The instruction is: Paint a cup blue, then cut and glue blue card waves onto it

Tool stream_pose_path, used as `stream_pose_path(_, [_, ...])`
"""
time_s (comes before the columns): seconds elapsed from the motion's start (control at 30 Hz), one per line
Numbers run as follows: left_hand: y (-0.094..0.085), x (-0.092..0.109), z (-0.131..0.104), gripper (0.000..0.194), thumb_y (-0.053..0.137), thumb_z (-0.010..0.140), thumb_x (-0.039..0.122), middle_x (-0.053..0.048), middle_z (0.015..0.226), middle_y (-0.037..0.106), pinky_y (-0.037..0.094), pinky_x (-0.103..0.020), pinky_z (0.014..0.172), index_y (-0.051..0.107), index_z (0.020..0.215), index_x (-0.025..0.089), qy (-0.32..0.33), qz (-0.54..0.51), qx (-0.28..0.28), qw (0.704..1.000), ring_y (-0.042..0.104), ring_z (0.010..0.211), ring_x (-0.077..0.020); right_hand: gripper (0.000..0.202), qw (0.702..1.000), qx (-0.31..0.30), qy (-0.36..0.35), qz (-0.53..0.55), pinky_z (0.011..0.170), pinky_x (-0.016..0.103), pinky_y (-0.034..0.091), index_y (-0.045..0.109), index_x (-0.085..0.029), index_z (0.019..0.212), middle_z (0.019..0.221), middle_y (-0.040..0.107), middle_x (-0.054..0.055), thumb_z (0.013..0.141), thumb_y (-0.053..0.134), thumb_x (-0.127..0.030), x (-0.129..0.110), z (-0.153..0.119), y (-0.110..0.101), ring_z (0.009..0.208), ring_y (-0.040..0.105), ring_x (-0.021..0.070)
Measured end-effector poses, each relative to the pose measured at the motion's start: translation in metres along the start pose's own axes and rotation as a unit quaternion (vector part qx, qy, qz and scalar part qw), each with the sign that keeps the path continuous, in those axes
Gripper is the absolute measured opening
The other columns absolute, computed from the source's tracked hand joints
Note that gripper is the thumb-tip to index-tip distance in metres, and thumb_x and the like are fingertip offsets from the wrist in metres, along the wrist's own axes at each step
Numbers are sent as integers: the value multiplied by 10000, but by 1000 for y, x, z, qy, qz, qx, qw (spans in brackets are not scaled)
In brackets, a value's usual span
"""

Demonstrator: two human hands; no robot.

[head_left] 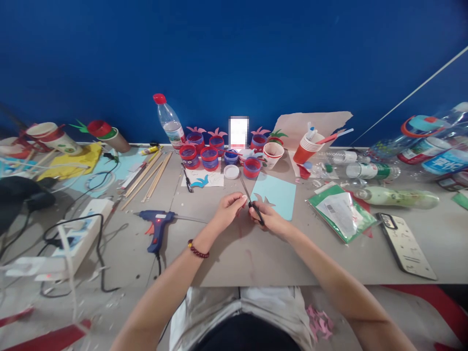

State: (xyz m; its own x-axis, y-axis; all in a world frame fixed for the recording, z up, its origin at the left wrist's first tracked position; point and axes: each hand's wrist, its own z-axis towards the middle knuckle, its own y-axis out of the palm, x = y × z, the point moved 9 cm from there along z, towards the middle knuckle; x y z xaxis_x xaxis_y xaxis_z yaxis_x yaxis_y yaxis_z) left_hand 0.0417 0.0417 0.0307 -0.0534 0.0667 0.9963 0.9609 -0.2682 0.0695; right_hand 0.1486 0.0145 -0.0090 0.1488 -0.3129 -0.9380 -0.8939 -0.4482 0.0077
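Note:
My right hand (268, 219) is closed on black-handled scissors (257, 212), whose blades point up and away toward the small cups. Close to the blades, my left hand (230, 207) has its thumb and fingers pinched together; a small pale bit shows at the fingertips, too small to name. A light blue sheet (280, 197) lies just beyond my right hand, partly under a leaf-like cut shape. On a white paper (217, 180) rests a blue leaf-shaped cutout (201, 182). Red and blue cups (252, 168) with a white lid (231, 171) stand behind.
A blue glue gun (159, 226) and a white power strip (86, 234) with cables lie at left, near wooden sticks (157, 178). A bottle (170, 124) stands at the back. Stacked paper cups (305, 152), plastic bottles, a green packet (341, 214) and a phone (405, 246) are at right.

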Motion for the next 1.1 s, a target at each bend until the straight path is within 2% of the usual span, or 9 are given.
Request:
stream_pose_path(0.1, [-2,0,1,427,598,762,550,52,481,385,318,-237,488,491,568,185,1,2,9,1000,376,463,-87,506,999,-7,11,30,379,197,175,507,-207,791,542,389,-78,745,608,-701,5,4,-1,405,282,48])
stream_pose_path(0.2, [-3,1,0,406,591,765,545,46,484,404,320,-240,496,525,595,182,3,6,12,1000,391,472,-95,481,998,43,-4,49,381,211,242,550,-198,809,604,509,-40,691,695,-641,1,6,-11,428,370,65])
stream_pose_path(0.33, [3,5,-3,394,572,786,510,41,493,385,291,-241,494,513,575,183,16,34,-2,999,369,485,-98,416,986,121,-64,94,485,232,389,616,-186,831,899,639,38,629,788,-506,-14,4,-27,556,472,81])
stream_pose_path(0.4, [9,8,-5,385,551,808,469,40,502,377,276,-238,497,492,558,182,30,66,-24,997,350,499,-98,393,980,142,-80,119,536,239,427,631,-179,807,1050,641,64,611,801,-475,-17,2,-33,626,514,93])
stream_pose_path(0.47, [15,9,-7,353,530,830,414,35,531,401,275,-234,511,497,571,177,50,108,-49,992,355,530,-101,379,977,147,-77,131,573,242,444,642,-169,785,1102,635,73,603,807,-457,-16,3,-35,673,537,103])
stream_pose_path(0.63, [20,6,-9,284,480,869,320,6,629,494,310,-231,531,545,639,167,82,178,-74,978,418,591,-117,380,986,125,-36,105,515,239,386,650,-154,749,992,646,54,594,805,-464,-8,6,-32,583,479,73])
stream_pose_path(0.9, [20,7,-11,306,474,875,295,25,608,435,280,-229,520,445,590,188,83,239,-82,964,397,574,-116,356,991,93,-55,78,477,231,346,592,-162,720,893,592,26,614,787,-441,-8,8,-28,564,442,68])
stream_pose_path(1.1, [15,11,-10,269,490,871,277,30,617,447,286,-238,559,466,620,185,110,244,-38,963,399,595,-115,357,992,80,-52,83,446,229,331,585,-167,740,831,565,16,634,787,-441,-2,10,-27,540,440,70])
